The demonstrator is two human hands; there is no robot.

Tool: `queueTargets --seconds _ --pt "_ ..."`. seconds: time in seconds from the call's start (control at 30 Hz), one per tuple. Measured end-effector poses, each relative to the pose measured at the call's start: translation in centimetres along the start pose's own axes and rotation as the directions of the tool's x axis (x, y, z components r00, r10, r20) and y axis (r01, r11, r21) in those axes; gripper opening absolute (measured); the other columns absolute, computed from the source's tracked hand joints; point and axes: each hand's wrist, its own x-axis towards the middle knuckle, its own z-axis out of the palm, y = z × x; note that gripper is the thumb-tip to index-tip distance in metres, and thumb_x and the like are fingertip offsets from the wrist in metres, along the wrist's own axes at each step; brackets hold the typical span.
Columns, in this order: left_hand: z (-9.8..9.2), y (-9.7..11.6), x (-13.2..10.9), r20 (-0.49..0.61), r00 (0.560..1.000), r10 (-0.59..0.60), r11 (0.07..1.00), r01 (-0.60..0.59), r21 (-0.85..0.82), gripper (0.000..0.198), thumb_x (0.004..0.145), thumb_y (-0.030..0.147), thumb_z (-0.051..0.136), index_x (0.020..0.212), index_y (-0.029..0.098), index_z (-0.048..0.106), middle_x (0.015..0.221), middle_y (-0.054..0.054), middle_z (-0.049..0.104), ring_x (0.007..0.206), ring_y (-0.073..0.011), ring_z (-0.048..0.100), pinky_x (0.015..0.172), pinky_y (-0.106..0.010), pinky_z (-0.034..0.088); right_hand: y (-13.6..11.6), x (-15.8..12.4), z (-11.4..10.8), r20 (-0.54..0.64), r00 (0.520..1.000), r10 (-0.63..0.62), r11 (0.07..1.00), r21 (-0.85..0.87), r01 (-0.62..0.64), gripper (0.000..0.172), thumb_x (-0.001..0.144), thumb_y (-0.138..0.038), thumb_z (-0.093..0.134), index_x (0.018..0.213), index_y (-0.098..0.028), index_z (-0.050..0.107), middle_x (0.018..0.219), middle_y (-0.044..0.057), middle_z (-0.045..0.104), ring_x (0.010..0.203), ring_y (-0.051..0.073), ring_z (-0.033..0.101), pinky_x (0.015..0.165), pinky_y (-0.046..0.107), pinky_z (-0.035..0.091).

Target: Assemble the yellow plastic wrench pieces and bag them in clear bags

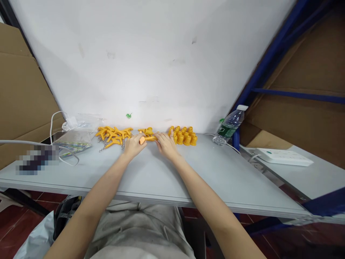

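Both my hands reach to the far side of a grey table. My left hand is closed, with an orange finger cot on one fingertip, and pinches one end of a small yellow ribbed part. My right hand has its fingers pressed on the other end of the same part. Left of my hands lies a pile of yellow branched pieces with metal chains. To the right stands a cluster of yellow cone-shaped caps. A few more yellow pieces lie just behind my hands.
Clear plastic bags and a white cable lie at the left. A plastic water bottle leans at the table's right end, a white power strip sits on a side surface. White wall behind, cardboard and blue shelving at both sides.
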Motion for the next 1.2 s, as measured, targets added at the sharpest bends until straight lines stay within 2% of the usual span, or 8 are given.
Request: queueTargets --seconds 0.17,0.47,0.67,0.83,0.93,1.0,1.07,1.2 --pt "0.0 0.1 0.1 0.012 1.000 -0.015 1.000 0.015 0.020 0.033 0.079 0.024 0.058 0.112 0.025 0.066 0.100 -0.004 0.072 0.090 -0.0206 0.066 0.080 -0.028 0.045 -0.2 0.1 0.2 0.002 1.000 0.017 0.999 -0.029 -0.017 0.035 0.095 -0.017 0.038 0.126 -0.019 0.054 0.121 0.013 0.065 0.114 0.028 0.056 0.115 0.061 0.006" --pt "-0.1 -0.1 0.2 0.004 0.996 -0.084 0.996 0.084 0.035 0.033 0.080 0.028 0.058 0.112 0.027 0.066 0.101 -0.001 0.072 0.093 -0.0206 0.065 0.080 -0.028 0.045 1.5 -0.1 -0.5 -0.124 0.980 0.158 0.983 -0.072 -0.168 0.023 0.094 -0.021 0.042 0.108 -0.019 0.060 0.109 0.012 0.067 0.105 0.027 0.058 0.113 0.061 0.011" --pt "-0.1 -0.7 0.6 -0.072 0.986 -0.149 0.988 0.145 -0.054 0.029 0.082 0.033 0.057 0.107 0.025 0.067 0.072 0.000 0.066 0.075 -0.0186 0.063 0.069 -0.026 0.041 2.4 -0.2 -0.4 -0.162 0.961 0.226 0.971 -0.037 -0.235 0.021 0.092 -0.024 0.044 0.104 -0.018 0.060 0.105 0.011 0.066 0.101 0.027 0.057 0.112 0.061 0.014" --pt "0.0 -1.7 1.3 -0.127 0.957 -0.261 0.947 0.228 -0.227 0.022 0.081 0.031 0.055 0.094 0.019 0.067 0.052 0.004 0.047 0.056 -0.0150 0.051 0.058 -0.025 0.034 3.4 -0.3 -1.3 -0.190 0.922 0.337 0.939 -0.009 -0.345 0.021 0.087 -0.030 0.050 0.101 -0.018 0.060 0.106 0.014 0.061 0.103 0.029 0.054 0.101 0.049 0.036" --pt "0.4 -2.3 1.7 -0.114 0.940 -0.321 0.889 0.258 -0.378 0.014 0.077 0.027 0.056 0.085 0.019 0.064 0.045 0.008 0.035 0.047 -0.0122 0.041 0.053 -0.023 0.031 4.5 -0.4 -2.2 -0.180 0.868 0.463 0.881 -0.015 -0.473 0.024 0.085 -0.033 0.050 0.100 -0.016 0.060 0.102 0.015 0.061 0.100 0.029 0.054 0.090 0.043 0.042" --pt "0.7 -2.6 2.1 -0.106 0.925 -0.366 0.827 0.271 -0.492 0.010 0.074 0.024 0.058 0.082 0.019 0.061 0.044 0.010 0.031 0.044 -0.0103 0.036 0.050 -0.022 0.030 5.4 -0.6 -3.1 -0.135 0.815 0.564 0.817 -0.051 -0.574 0.026 0.083 -0.033 0.051 0.099 -0.015 0.061 0.101 0.016 0.062 0.100 0.029 0.055 0.090 0.041 0.041" --pt "0.9 -2.9 2.3 -0.093 0.906 -0.413 0.743 0.276 -0.610 0.007 0.072 0.022 0.058 0.079 0.019 0.059 0.044 0.010 0.032 0.043 -0.0086 0.034 0.048 -0.020 0.029 6.3 -0.9 -4.0 -0.054 0.733 0.678 0.725 -0.121 -0.678 0.027 0.082 -0.030 0.051 0.100 -0.012 0.061 0.100 0.017 0.064 0.099 0.029 0.057 0.091 0.041 0.041" --pt "0.9 -2.9 2.6 -0.040 0.859 -0.510 0.558 0.296 -0.775 0.012 0.071 0.020 0.058 0.082 0.016 0.060 0.051 0.008 0.045 0.043 -0.0065 0.039 0.042 -0.018 0.030 6.9 -1.5 -5.6 0.096 0.527 0.845 0.530 -0.283 -0.799 0.031 0.081 -0.024 0.050 0.107 -0.010 0.061 0.103 0.019 0.067 0.105 0.030 0.060 0.095 0.047 0.038"
